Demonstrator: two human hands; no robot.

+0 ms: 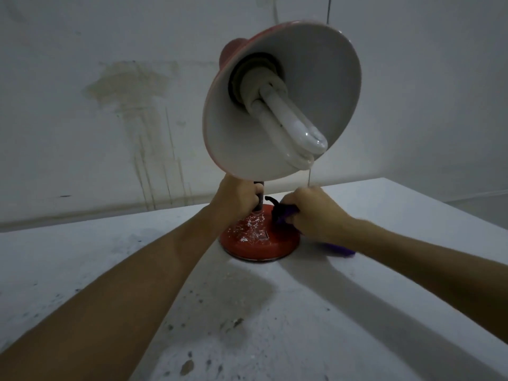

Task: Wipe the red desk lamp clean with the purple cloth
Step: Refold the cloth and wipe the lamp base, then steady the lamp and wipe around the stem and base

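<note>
Red desk lamp [264, 149] stands upright on a pale, speckled table [275, 312], close to the far edge and the stained wall [123, 100] behind it, with its shade tipped toward the camera so the white inside and the looped bulb [291, 125] are in plain sight. Down at the round red base [255, 243] there are glinting wet-looking or scuffed flecks, so that part looks like it's mid-clean rather than done. The person's left hand [236, 196] is wrapped around the dark stem just under the shade, fingers curled on it, pretty clearly steadying the lamp. The right hand [313, 213] is clamped on a bunched-up purple cloth [286, 213], pressing it against the base right beside the stem, near a dark bit that's probably the cord or switch, hard to say which. More purple peeks out on the table just past that wrist, looks like the loose tail of the same cloth. So the step in hand seems to be wiping the base. Next move probably calls for working the cloth around the rest of the base without snagging that dark bit, then up the stem and over the red outside of the shade, keeping the left-hand grip firm so the top-heavy lamp doesn't tip.
</note>
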